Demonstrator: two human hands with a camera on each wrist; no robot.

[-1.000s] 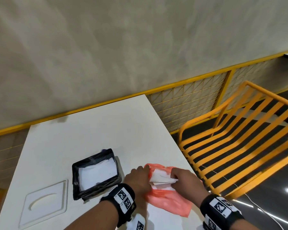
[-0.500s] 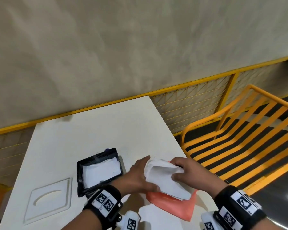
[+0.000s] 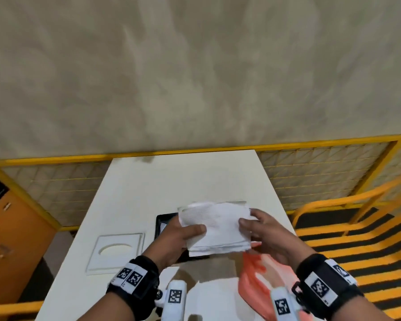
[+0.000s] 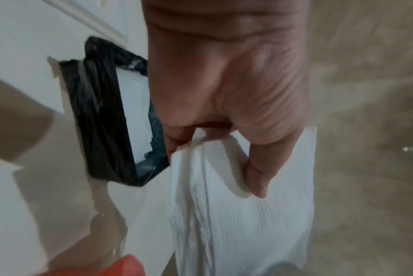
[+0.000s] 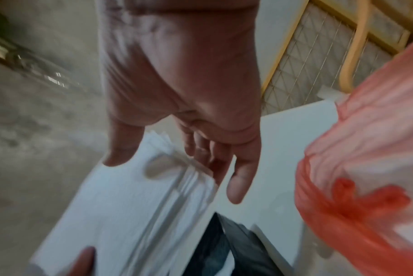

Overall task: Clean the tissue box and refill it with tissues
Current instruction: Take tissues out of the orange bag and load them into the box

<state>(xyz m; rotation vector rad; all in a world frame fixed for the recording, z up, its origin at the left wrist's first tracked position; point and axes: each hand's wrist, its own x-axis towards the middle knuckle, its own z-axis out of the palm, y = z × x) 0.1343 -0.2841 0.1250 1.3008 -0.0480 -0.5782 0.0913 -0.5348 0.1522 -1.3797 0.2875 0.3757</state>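
Both hands hold one stack of tissues [image 3: 214, 228] in the air, just above the black tissue box [image 4: 101, 119] on the white table [image 3: 171, 177]. The left hand [image 3: 178, 237] pinches the stack's left edge, thumb on top and fingers curled beneath; the left wrist view shows the near sheets bowing over where the thumb presses. The right hand [image 3: 264, 230] pinches the opposite edge, thumb on top and fingers reaching under, though that view is blurred and how firmly it presses cannot be told. Between the two grips the stack spans flat, its layered edge showing toward the person. It looks light, soft and limp: held at one edge alone it would likely sag and fan apart, so a hold on both short edges, pressing through the whole thickness, seems the sound one. Below the left grip, the box already holds some white sheets and its rim looks wrapped in wrinkled black film. Under the right wrist lies a red plastic bag [image 3: 266, 281]; left of the box sits the white lid [image 3: 116, 251] with its oval slot
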